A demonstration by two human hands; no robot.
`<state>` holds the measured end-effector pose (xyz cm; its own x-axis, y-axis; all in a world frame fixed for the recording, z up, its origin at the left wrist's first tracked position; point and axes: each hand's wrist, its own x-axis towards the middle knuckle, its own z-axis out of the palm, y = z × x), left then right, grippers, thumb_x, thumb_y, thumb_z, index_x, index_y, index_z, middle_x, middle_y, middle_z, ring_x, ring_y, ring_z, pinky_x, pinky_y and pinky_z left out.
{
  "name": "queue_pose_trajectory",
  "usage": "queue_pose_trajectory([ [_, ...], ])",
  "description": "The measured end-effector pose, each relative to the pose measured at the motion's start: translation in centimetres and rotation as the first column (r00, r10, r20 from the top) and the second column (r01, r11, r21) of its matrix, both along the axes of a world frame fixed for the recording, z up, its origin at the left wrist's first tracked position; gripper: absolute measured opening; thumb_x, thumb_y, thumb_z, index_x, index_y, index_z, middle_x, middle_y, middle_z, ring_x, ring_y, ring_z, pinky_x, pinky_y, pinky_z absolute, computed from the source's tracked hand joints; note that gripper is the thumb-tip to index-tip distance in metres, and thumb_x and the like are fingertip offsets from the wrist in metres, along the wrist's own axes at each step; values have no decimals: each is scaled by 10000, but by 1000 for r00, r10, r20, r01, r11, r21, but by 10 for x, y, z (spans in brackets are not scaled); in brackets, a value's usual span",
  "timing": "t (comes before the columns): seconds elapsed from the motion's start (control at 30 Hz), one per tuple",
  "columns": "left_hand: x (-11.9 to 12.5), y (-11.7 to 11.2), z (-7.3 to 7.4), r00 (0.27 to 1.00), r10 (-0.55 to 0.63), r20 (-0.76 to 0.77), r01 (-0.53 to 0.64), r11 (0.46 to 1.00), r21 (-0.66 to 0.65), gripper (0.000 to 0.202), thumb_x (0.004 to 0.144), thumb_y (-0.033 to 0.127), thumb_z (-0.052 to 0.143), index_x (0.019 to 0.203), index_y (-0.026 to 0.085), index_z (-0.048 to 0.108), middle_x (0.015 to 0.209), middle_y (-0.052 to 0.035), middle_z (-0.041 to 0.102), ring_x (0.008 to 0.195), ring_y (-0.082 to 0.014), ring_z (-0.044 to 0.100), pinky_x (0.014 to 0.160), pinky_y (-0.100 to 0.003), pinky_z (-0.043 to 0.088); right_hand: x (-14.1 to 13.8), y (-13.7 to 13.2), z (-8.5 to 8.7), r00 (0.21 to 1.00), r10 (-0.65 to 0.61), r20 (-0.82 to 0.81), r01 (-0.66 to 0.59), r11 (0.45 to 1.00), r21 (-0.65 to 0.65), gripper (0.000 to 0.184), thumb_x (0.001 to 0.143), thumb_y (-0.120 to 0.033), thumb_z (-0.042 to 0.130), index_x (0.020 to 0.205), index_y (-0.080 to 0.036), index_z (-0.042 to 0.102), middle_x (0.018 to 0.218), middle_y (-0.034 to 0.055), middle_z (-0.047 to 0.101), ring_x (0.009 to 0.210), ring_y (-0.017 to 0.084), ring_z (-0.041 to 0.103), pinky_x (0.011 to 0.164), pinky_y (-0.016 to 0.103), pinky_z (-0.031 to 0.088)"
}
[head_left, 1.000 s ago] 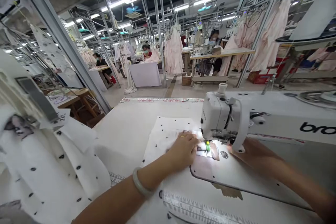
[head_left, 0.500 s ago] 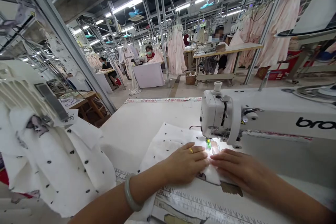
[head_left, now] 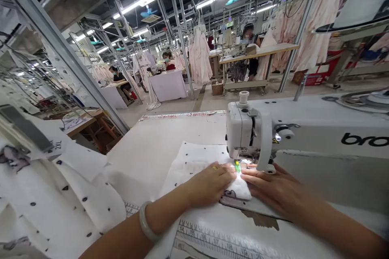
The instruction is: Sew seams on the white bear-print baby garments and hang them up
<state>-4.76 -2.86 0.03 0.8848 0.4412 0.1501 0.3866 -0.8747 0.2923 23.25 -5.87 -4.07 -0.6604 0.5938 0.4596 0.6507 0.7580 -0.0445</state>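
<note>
A white sewing machine [head_left: 304,129] stands on the white table [head_left: 158,145]. Under its needle lies a white fabric piece with black dots [head_left: 194,160]. My left hand [head_left: 209,182] presses flat on this fabric just left of the needle; a pale bangle sits on that wrist. My right hand [head_left: 270,188] lies flat on the fabric's right edge, just below the presser foot, fingertips almost touching the left hand's. Both hands pin the cloth to the machine bed.
A stack of dotted white fabric pieces [head_left: 54,202] hangs at my left with a size tag. A printed ruler [head_left: 219,243] runs along the table's near edge. Beyond the table stand metal racks, hanging pink garments [head_left: 199,58] and other seated workers at tables.
My right hand came from behind the needle plate to the front onto the fabric beside my left hand. Both hands then slid the cloth a little toward the needle.
</note>
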Motion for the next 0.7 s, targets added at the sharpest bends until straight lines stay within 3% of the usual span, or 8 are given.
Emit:
queue_pose_trajectory([
  [0.2,-2,-1,3,1000,6,22,-6,1000,1,333,1093,181,376,1367,153,563,1477,-162,615,1427,-267,533,1229,-496,410,-1,-4,6,999,2,-42,-6,997,-77,398,1104,-373,496,1498,-350,547,1328,0,741,1140,221,736,1154,447,444],
  [0.4,-2,13,0,998,-46,29,45,998,46,327,1090,176,368,1334,132,581,1411,-160,650,1393,-259,555,1217,-457,421,-2,-5,13,998,-20,-54,12,989,-150,440,1109,-415,481,1546,-365,471,1280,5,758,1133,259,732,1138,541,434],
  [0.57,-3,13,7,997,-75,-26,78,988,136,319,1077,147,412,1339,132,593,1422,-156,645,1427,-247,527,1228,-440,397,-2,-10,24,991,59,-121,-75,989,-128,319,1106,-358,480,1400,-349,604,1157,-2,781,999,223,746,1142,487,416],
  [0.7,-4,-4,7,986,-153,-64,162,968,192,345,1038,96,447,1336,125,618,1340,-135,697,1342,-235,588,1206,-414,420,-9,-21,39,985,151,-82,-166,962,-218,324,1084,-325,525,1394,-335,619,1107,15,741,1007,208,698,1035,411,484],
])
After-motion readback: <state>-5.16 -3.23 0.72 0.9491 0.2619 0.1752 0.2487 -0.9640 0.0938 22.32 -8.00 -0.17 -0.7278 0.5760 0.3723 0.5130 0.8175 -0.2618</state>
